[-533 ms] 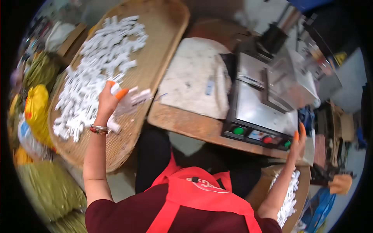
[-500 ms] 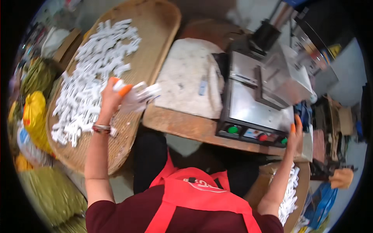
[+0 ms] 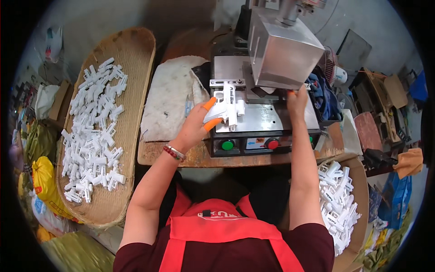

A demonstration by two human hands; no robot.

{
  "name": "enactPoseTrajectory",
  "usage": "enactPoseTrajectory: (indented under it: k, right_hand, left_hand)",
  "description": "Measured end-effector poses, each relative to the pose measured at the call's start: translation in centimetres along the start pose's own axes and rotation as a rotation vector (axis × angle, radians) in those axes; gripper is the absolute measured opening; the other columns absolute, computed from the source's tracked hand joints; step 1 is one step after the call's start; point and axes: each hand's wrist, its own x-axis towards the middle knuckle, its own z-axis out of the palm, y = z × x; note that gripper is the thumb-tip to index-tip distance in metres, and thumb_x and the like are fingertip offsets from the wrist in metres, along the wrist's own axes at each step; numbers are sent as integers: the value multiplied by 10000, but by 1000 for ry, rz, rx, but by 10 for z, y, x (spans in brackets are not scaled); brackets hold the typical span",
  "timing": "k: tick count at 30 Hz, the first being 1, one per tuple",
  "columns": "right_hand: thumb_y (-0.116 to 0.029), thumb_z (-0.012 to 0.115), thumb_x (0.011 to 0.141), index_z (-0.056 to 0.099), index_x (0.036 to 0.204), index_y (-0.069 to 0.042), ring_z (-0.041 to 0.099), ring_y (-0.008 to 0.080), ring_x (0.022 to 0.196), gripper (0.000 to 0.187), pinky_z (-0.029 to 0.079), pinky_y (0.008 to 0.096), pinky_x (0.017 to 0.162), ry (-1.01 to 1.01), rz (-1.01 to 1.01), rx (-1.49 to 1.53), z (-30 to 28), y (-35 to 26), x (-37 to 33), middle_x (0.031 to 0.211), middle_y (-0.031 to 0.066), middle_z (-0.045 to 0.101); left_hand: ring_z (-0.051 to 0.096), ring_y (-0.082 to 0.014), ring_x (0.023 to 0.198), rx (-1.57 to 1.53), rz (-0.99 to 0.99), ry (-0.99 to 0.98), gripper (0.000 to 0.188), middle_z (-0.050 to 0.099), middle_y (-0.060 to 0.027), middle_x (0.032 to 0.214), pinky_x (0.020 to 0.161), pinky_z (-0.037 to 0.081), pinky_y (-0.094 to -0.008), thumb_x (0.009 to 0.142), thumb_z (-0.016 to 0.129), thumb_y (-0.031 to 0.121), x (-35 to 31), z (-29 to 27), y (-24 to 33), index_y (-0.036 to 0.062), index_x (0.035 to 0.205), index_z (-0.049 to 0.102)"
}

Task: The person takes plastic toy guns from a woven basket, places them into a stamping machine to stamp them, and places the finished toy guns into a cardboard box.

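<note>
My left hand (image 3: 192, 124), orange covers on its fingertips, is closed on the grip of a white plastic toy pistol (image 3: 231, 106) with dark markings along its side. The toy pistol is over the left part of the metal plate (image 3: 260, 119) of a bench press machine. My right hand (image 3: 297, 106) reaches in at the right, beside the lower edge of the machine's square metal head (image 3: 283, 56). Its fingers look pinched together, partly hidden; I cannot make out what they hold.
Several white toy pistols lie in a woven tray (image 3: 145, 68) on the left. More fill a cardboard box (image 3: 360, 226) at the lower right. A white cloth (image 3: 165, 102) lies left of the machine. Green and red buttons (image 3: 272, 143) line its front; a fan (image 3: 333, 68) stands behind.
My left hand has moved right from over the woven tray to the machine with white plastic in it. My right hand has gone from the machine's right front edge to beside its head. The view has turned right.
</note>
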Motion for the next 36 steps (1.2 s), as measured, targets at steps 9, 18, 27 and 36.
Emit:
enactPoseTrajectory:
  k: [9,18,27,36]
  right_hand:
    - [-30,526,873,519,1283,6,279,351,1398,412,190,478,1138,154,-45,-736,-316,-172,-133,1404,169,461]
    - [-110,619,884,465,1345,13,354,273,1360,501,231,358,1125,-83,308,-155,-224,-40,-131,1380,154,477]
    - [-259,666,886,358,1417,16,395,225,1290,673,285,319,1083,-376,486,-162,-170,89,-121,1397,148,431]
    - [-204,569,952,381,1418,-24,450,280,1268,533,340,372,1064,-134,339,-156,-175,38,-138,1383,182,460]
  left_hand:
    - [586,-294,940,414,107,249,326,616,-113,1145,742,474,-370,815,675,184,70,51,51,66,1118,650]
    - [561,-318,986,536,171,153,184,628,-97,1108,901,393,-388,799,688,199,113,104,42,99,953,704]
    - [308,-361,1357,326,291,-205,720,343,-127,1471,990,337,-534,784,718,288,-40,25,21,221,1421,390]
    - [614,-328,868,731,-716,152,141,642,-151,911,681,497,-447,797,594,109,-224,-205,-147,50,922,625]
